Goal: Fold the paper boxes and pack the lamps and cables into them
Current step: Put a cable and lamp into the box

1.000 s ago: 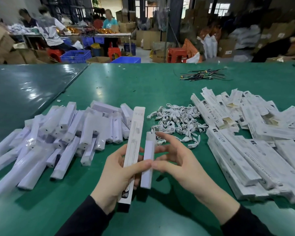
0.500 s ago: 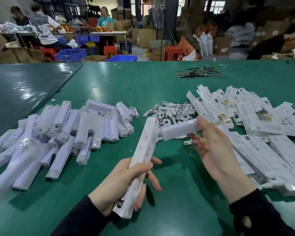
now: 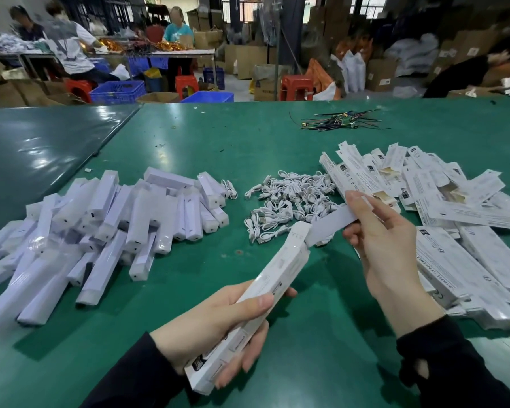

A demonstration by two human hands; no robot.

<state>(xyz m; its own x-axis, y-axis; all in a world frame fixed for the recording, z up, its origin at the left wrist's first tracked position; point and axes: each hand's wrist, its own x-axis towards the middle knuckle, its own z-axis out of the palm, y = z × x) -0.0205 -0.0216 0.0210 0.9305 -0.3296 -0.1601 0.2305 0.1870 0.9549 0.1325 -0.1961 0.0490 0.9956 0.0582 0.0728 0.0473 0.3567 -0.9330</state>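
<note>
My left hand (image 3: 218,325) grips a long white paper box (image 3: 277,278), tilted so its open end points up and to the right. My right hand (image 3: 377,245) holds a white bar lamp (image 3: 330,226) by its far end. The lamp's near tip sits at the box's open mouth. A heap of wrapped white lamps (image 3: 106,225) lies on the left of the green table (image 3: 206,142). Coiled white cables (image 3: 289,201) are piled in the middle. Flat and folded paper boxes (image 3: 454,219) are spread on the right.
A bundle of dark loose wires (image 3: 342,122) lies at the far side of the table. A darker green table (image 3: 36,148) adjoins on the left. Beyond are people at benches, red stools, blue crates and cardboard cartons.
My right hand has brought the lamp down and left until its tip meets the open end of the box. My left hand has kept the box tilted the same way.
</note>
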